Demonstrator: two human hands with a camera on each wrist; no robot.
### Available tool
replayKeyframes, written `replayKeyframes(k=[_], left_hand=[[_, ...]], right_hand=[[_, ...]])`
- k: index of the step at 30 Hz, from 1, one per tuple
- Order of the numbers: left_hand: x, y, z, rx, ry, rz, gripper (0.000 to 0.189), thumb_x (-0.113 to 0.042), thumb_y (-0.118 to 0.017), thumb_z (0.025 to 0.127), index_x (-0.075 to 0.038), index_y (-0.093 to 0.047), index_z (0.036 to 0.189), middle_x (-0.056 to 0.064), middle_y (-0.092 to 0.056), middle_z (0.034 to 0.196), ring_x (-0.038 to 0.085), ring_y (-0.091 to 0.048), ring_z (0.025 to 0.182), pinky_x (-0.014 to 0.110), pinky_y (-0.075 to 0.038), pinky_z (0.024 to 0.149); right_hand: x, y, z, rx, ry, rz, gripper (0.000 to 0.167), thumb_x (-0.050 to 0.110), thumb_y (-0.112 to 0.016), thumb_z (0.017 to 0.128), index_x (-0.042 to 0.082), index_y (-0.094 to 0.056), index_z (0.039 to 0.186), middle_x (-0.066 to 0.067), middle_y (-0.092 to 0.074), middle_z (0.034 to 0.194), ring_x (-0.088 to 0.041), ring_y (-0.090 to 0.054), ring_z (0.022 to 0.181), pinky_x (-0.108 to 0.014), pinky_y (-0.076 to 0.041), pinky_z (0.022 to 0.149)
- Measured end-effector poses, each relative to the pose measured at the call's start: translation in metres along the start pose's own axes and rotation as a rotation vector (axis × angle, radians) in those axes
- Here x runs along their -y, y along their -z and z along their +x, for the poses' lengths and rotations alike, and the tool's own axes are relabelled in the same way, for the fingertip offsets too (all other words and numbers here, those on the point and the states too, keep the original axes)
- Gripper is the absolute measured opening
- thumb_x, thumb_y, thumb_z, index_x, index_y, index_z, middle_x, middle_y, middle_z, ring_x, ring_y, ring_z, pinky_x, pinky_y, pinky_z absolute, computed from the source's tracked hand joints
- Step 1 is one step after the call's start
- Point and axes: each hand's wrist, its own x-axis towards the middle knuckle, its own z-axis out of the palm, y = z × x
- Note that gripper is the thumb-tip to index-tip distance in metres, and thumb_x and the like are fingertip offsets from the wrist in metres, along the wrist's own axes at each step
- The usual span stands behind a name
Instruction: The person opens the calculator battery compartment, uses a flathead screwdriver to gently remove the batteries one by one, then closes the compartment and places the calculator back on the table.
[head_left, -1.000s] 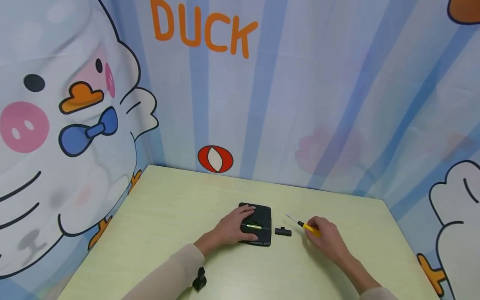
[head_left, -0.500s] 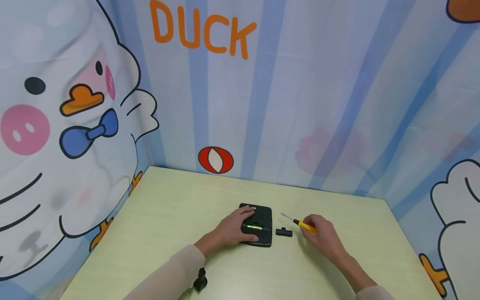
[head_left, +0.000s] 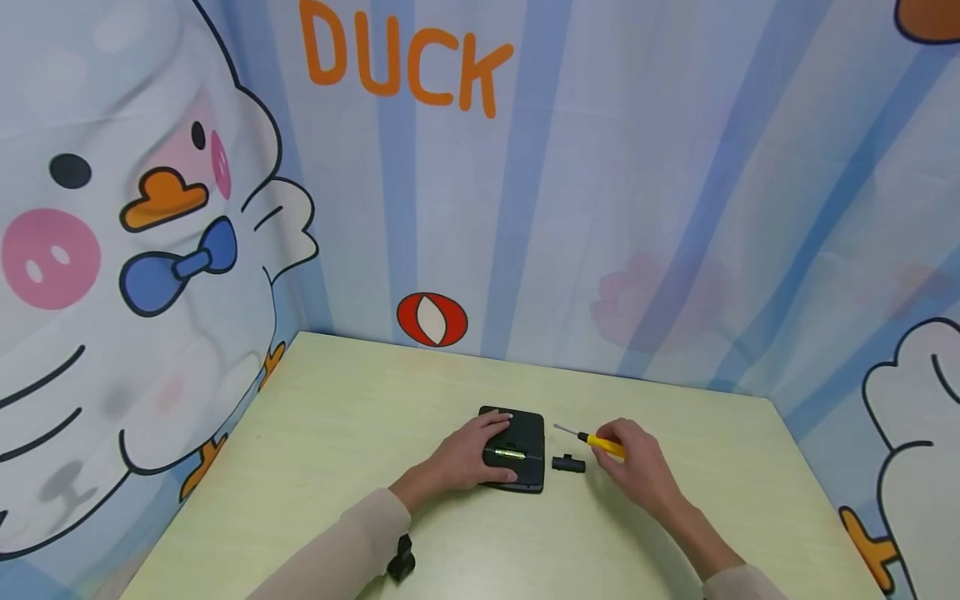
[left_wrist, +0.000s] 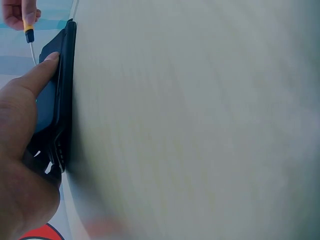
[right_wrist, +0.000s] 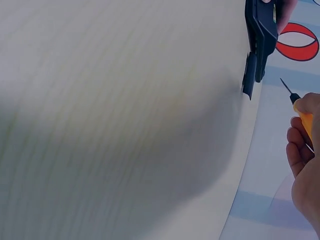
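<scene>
A flat black rectangular device (head_left: pixel 531 427) lies on the table with a small battery (head_left: pixel 510 454) showing in its uncovered slot. My left hand (head_left: pixel 463 454) rests over the device's left side, thumb and fingers spread on either side of the slot. In the left wrist view the thumb (left_wrist: pixel 41 75) lies straight along the device's face. My right hand (head_left: pixel 636 467) pinches a yellow-handled screwdriver (head_left: pixel 606 446) above the table, its thin metal shaft pointing left towards the device. Between device and right hand lies a small black battery cover (head_left: pixel 568 464).
The pale yellow-green table (head_left: pixel 375 383) ends at a cartoon duck curtain (head_left: pixel 570 208) behind and at both sides. A small black object (head_left: pixel 402 560) shows by the left sleeve (head_left: pixel 352 542).
My right hand has moved left with the screwdriver, bringing its tip closer to the device's right edge. The left hand, device and battery cover have stayed put.
</scene>
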Motion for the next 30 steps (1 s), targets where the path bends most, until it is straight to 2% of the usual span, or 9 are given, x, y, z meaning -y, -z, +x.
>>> replayKeyframes(k=[4,14,19,26,30], left_hand=[[-0.001,0.000,0.000,0.001,0.005,-0.001,0.092,-0.058,-0.079,0.090,-0.016,-0.043,0.164,0.007,-0.034,0.170,0.031,-0.034,0.156,0.054,-0.037,0.121],[-0.001,-0.001,0.000,-0.002,0.011,0.022,0.092,-0.057,-0.080,0.090,-0.015,-0.043,0.164,0.008,-0.035,0.170,0.031,-0.035,0.155,0.054,-0.038,0.120],[-0.001,-0.001,0.001,-0.004,0.009,0.021,0.093,-0.057,-0.080,0.090,-0.015,-0.043,0.163,0.008,-0.035,0.170,0.032,-0.036,0.155,0.055,-0.038,0.120],[0.000,-0.001,0.001,-0.004,0.008,0.013,0.093,-0.059,-0.079,0.090,-0.016,-0.043,0.164,0.006,-0.035,0.170,0.030,-0.035,0.155,0.053,-0.038,0.121],[0.000,-0.001,0.001,-0.006,0.009,0.014,0.093,-0.058,-0.080,0.090,-0.016,-0.043,0.164,0.007,-0.035,0.170,0.031,-0.036,0.155,0.053,-0.038,0.120]], right_hand=[[0.005,0.000,0.002,-0.022,0.011,0.000,0.019,0.005,-0.086,0.088,0.008,-0.073,0.102,-0.001,-0.067,0.097,-0.018,-0.062,0.089,-0.044,-0.059,0.082],[0.020,0.001,0.008,-0.040,-0.028,0.050,0.020,0.008,-0.087,0.088,0.010,-0.074,0.103,0.000,-0.067,0.098,-0.018,-0.064,0.089,-0.043,-0.059,0.085],[0.029,0.003,0.011,-0.078,-0.013,0.070,0.019,0.010,-0.088,0.088,0.011,-0.076,0.102,0.002,-0.068,0.096,-0.017,-0.066,0.088,-0.041,-0.059,0.083],[0.039,0.004,0.014,-0.138,0.003,0.110,0.020,0.009,-0.088,0.087,0.011,-0.076,0.103,0.000,-0.069,0.096,-0.021,-0.065,0.089,-0.049,-0.058,0.083],[0.044,0.005,0.016,-0.152,-0.002,0.131,0.020,0.009,-0.088,0.087,0.011,-0.076,0.102,0.000,-0.069,0.096,-0.021,-0.064,0.090,-0.048,-0.057,0.083]])
